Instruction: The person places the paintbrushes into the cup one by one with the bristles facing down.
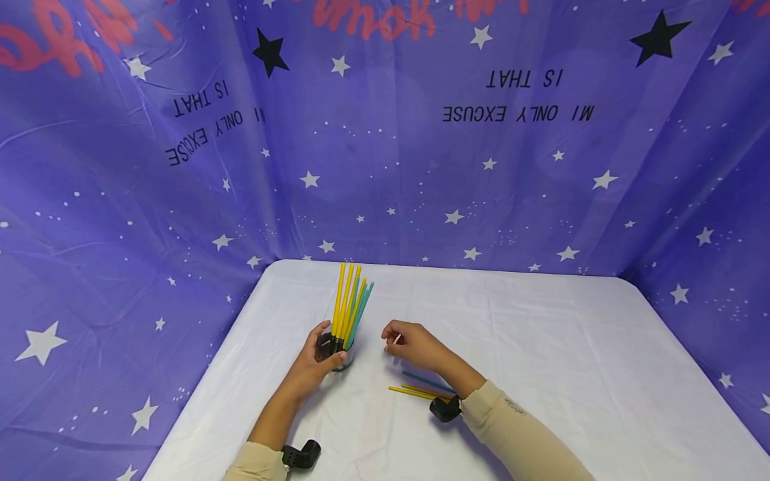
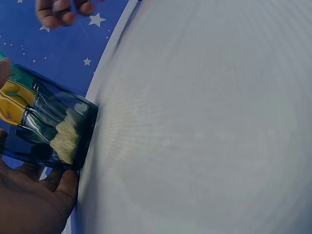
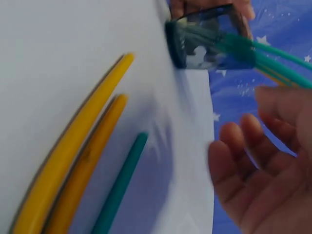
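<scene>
My left hand (image 1: pixel 311 369) holds a clear glass (image 1: pixel 345 363) standing at the left of the table, thumb on the near side and fingers round the back. Several paintbrushes (image 1: pixel 345 304) with yellow and teal handles lean in it, handles up. Through the glass wall, the left wrist view shows pale bristles (image 2: pixel 66 141) at the bottom. To the right of the glass, my right hand (image 1: pixel 416 344) hovers with loosely curled fingers and nothing in them. Below it lie two yellow paintbrushes (image 3: pixel 73 141) and a teal paintbrush (image 3: pixel 121 183), their far ends hidden under the wrist in the head view.
A white cloth covers the table (image 1: pixel 541 347). Purple curtains (image 1: pixel 385 153) with stars and lettering hang behind it and along both sides. Each wrist carries a black camera (image 1: pixel 445 409).
</scene>
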Demonstrator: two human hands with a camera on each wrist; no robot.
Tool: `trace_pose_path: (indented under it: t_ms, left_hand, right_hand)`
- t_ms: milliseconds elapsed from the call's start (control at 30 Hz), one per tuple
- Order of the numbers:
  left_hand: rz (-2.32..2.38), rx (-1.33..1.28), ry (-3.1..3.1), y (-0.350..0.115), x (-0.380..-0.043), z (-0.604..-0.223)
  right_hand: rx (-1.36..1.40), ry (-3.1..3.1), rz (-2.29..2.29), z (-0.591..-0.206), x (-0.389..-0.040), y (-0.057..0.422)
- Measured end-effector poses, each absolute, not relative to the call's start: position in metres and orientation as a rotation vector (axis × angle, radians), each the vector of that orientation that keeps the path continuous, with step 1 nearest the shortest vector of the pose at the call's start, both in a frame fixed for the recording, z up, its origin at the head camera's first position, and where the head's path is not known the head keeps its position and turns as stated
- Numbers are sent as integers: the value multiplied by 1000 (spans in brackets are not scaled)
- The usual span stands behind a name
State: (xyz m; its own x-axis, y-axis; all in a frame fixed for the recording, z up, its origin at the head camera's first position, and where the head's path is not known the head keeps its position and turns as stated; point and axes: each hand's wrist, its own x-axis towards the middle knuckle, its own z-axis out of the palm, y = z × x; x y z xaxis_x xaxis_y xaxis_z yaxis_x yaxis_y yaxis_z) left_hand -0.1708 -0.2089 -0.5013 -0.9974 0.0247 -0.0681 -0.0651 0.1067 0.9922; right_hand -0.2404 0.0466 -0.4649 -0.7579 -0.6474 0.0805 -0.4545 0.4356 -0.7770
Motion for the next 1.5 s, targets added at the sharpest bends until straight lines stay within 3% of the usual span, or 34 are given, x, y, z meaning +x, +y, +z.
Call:
trace_pose_path:
  t_ms: [567,1033,1500]
  left_hand:
    - [2053,-14,2290,-209,-170,-501]
    - [2067,-22,2266,-209,-171,-500]
    - [2060,-25,2276,-210,-170,-501]
  right_hand:
    - [-1074,2450,-669,-475,-235,73]
    - [-1131,2443,-622,-472,-233,73]
    - [-1217,2462,-773,-432,-242,72]
